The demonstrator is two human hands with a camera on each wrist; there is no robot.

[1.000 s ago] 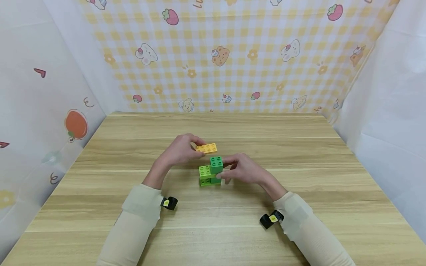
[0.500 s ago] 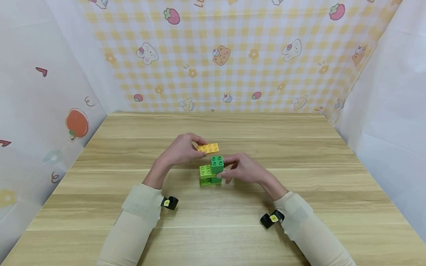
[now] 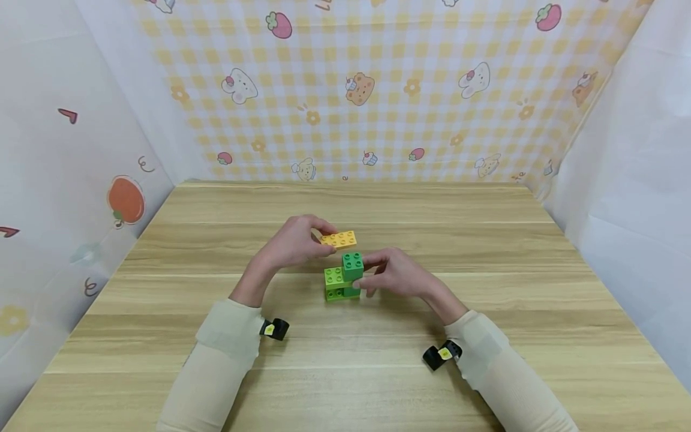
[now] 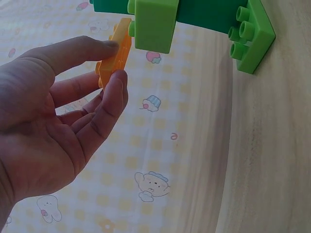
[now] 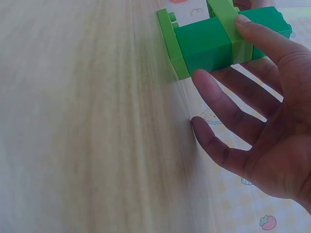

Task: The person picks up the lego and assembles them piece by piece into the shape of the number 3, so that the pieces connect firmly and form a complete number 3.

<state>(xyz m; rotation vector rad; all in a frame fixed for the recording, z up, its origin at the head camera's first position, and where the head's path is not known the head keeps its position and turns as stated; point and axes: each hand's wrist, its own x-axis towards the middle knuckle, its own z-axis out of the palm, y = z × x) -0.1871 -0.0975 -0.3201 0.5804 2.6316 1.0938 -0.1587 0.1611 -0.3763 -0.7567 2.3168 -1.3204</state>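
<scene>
My left hand (image 3: 296, 243) pinches a flat yellow-orange building brick (image 3: 344, 239) by its left end, thumb on one side and fingers on the other. That brick hangs just behind the top of a green stack, studs up. The stack stands on the table: a light green plate (image 5: 174, 46) at the bottom, a dark green block (image 5: 204, 44) on its right half, a light green plate (image 3: 333, 277) across that, and another dark green block (image 3: 353, 270) on top. From the right, my right hand (image 3: 396, 273) grips the stack between thumb and fingers.
A wooden table (image 3: 345, 384) lies under both hands. Behind it hangs a yellow checked cloth (image 3: 324, 78) with cartoon prints, and white sheets (image 3: 631, 180) close off the sides. Each wrist wears a small black camera (image 3: 278, 329).
The yellow-orange brick has edged slightly right, closer to the stack, in my left hand. My right hand keeps its grip and the stack stays put.
</scene>
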